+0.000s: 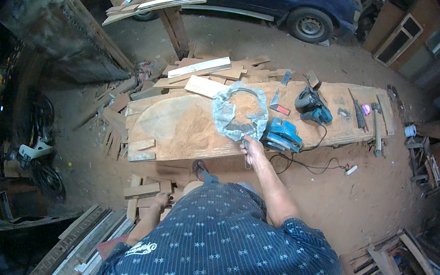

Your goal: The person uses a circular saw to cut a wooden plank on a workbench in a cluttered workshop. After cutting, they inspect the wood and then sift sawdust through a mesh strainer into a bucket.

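Sawdust (197,129), left of centre: offered open passage.
Crumpled plastic (227,112), centre: barred passage.
Circular saw (313,104), centre-right: also obstructed.

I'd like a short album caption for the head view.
Right hand holding a plastic-wrapped hoop over a sawdusty bench beside a blue power tool; left hand near wood pieces.

Wooden bench (159,117): sawdust (193,130) (widely spread), blue power tools (282,134), blocks (142,156).
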Action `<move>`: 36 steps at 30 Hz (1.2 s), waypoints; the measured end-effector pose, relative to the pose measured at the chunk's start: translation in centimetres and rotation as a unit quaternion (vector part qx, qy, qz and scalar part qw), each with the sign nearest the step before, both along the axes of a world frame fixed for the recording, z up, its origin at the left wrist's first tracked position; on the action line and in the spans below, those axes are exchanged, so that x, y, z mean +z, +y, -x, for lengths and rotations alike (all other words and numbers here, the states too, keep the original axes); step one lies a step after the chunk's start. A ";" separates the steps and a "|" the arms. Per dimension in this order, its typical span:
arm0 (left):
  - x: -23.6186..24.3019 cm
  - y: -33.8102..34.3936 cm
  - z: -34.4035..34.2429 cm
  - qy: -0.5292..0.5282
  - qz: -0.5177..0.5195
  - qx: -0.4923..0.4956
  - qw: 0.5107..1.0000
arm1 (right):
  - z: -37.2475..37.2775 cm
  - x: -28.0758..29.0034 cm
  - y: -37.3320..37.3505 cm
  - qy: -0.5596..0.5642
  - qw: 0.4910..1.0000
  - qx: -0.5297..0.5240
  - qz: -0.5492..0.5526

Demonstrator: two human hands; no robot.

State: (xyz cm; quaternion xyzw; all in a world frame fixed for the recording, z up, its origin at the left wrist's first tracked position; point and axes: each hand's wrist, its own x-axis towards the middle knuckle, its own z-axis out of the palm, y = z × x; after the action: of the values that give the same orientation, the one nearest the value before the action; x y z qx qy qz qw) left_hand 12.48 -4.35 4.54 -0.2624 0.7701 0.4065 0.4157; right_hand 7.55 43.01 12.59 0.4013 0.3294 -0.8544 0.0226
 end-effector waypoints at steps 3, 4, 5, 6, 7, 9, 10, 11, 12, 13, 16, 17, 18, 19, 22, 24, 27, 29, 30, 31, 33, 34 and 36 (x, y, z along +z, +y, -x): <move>-3.5 -2.9 0.4 -0.018 -0.066 0.111 0.992 | 0.3 -0.7 -0.1 0.015 0.999 -0.026 0.018; -3.6 -2.2 0.5 -0.020 -0.059 0.088 0.994 | 0.1 -0.6 0.3 0.015 1.000 -0.015 0.010; -3.3 -1.4 0.5 -0.022 -0.051 0.066 0.996 | -0.1 -0.4 0.5 0.015 1.000 -0.002 0.002; -2.9 -0.6 0.5 -0.023 -0.043 0.044 0.998 | -0.2 -0.1 0.6 0.015 1.000 0.011 -0.005; -3.0 -0.9 0.5 -0.025 -0.040 0.051 0.998 | -0.1 -0.1 0.5 0.008 1.000 -0.001 -0.006; -3.3 -1.4 0.4 -0.028 -0.035 0.064 0.997 | 0.2 0.0 0.2 -0.007 1.000 -0.026 -0.006; -3.2 -1.3 0.1 -0.015 -0.034 0.038 0.999 | 0.1 0.0 0.2 -0.006 1.000 -0.005 -0.020; -3.2 -1.2 -0.2 -0.003 -0.034 0.012 0.999 | -0.1 0.0 0.3 -0.004 0.999 0.017 -0.034; -3.1 -1.1 -0.6 0.010 -0.034 -0.012 0.999 | -0.2 0.0 0.3 -0.002 0.998 0.040 -0.048; -2.8 -1.0 -0.7 0.025 -0.031 -0.040 0.998 | -0.2 -0.3 0.4 -0.002 0.999 0.019 -0.039; -2.2 -1.0 -0.9 0.039 -0.026 -0.082 0.996 | -0.2 -0.7 0.7 0.001 1.000 -0.003 -0.016; -2.1 -1.0 -1.1 0.040 -0.025 -0.089 0.995 | -0.2 -0.5 0.7 0.004 1.000 0.016 -0.009; -2.1 -0.9 -1.3 0.041 -0.025 -0.092 0.995 | -0.3 -0.4 0.8 0.006 0.999 0.035 -0.002; -2.1 -1.0 -1.3 0.043 -0.024 -0.097 0.994 | -0.2 -0.2 0.6 0.004 1.000 0.023 -0.008; -2.0 -1.2 -1.6 0.046 -0.023 -0.104 0.993 | -0.1 0.0 0.4 0.003 1.000 0.008 -0.016; -2.2 -1.1 -1.3 0.048 -0.024 -0.111 0.992 | -0.1 -0.2 0.7 0.011 1.000 0.024 -0.004; -2.2 -1.7 -1.7 0.053 -0.020 -0.112 0.992 | -0.1 0.6 -0.1 0.010 1.000 0.019 -0.012; -2.3 -1.2 -1.5 0.054 -0.023 -0.120 0.991 | -0.2 -0.1 0.3 0.014 1.000 0.015 -0.012; -2.4 -1.1 -1.4 0.057 -0.028 -0.121 0.991 | -0.2 -0.4 0.5 0.017 1.000 0.013 -0.012; -2.2 -1.1 -1.5 0.059 -0.030 -0.121 0.990 | -0.2 -0.2 0.3 0.009 1.000 0.019 -0.017; -2.1 -1.0 -1.5 0.049 -0.037 -0.092 0.994 | -0.2 0.2 -0.1 -0.007 0.999 0.030 -0.026; -2.1 -1.0 -1.5 0.038 -0.040 -0.064 0.996 | -0.2 0.0 -0.2 -0.002 1.000 0.018 -0.024; -2.2 -0.8 -1.4 -0.013 -0.050 0.049 0.997 | -0.1 -0.5 -0.4 0.008 1.000 -0.007 -0.019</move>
State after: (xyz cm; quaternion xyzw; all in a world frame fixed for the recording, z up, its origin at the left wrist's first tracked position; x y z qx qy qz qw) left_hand 13.88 -5.16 2.33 -0.2842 0.7296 0.4606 0.4180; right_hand 7.66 42.64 12.08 0.3969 0.3431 -0.8513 0.0059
